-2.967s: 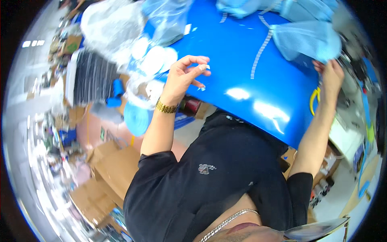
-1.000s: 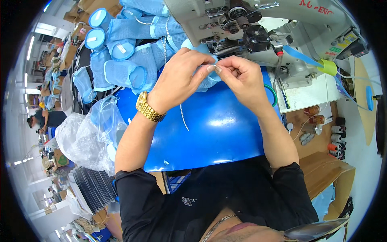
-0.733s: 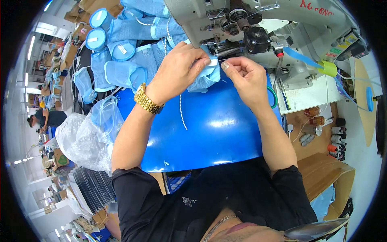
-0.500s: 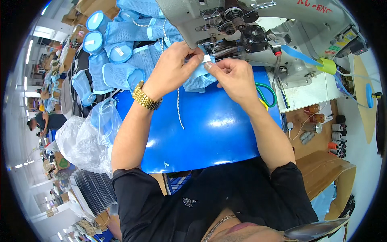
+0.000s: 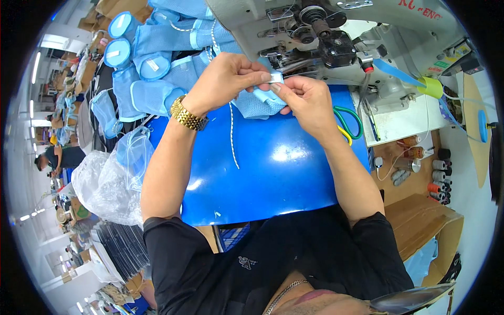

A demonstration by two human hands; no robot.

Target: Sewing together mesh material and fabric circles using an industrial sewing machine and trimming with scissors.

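Observation:
Between my two hands is a small white label [image 5: 275, 77] on the edge of a light blue mesh bag [image 5: 258, 106]. My left hand [image 5: 227, 79], with a gold watch at its wrist, pinches the label from the left. The thumb and forefinger of my right hand [image 5: 305, 102] close on its right end. Below my fingers the mesh hangs over the blue table top [image 5: 247, 178], and a black-and-white cord [image 5: 232, 136] trails from under my left hand. Just beyond my hands is the sewing machine [image 5: 310, 58]; its needle area is partly hidden.
Several blue mesh bags with round ends [image 5: 154, 65] lie heaped at the far left. A clear plastic bag [image 5: 107, 176] hangs at the table's left edge. Green-handled scissors [image 5: 355, 123] lie right of my right hand. Thread spools [image 5: 440, 176] stand farther right. Another person [image 5: 63, 157] is in the left background.
The label and the bag edge have shifted slightly right and now show more plainly between my fingertips. My left hand has moved a little right, toward the right hand.

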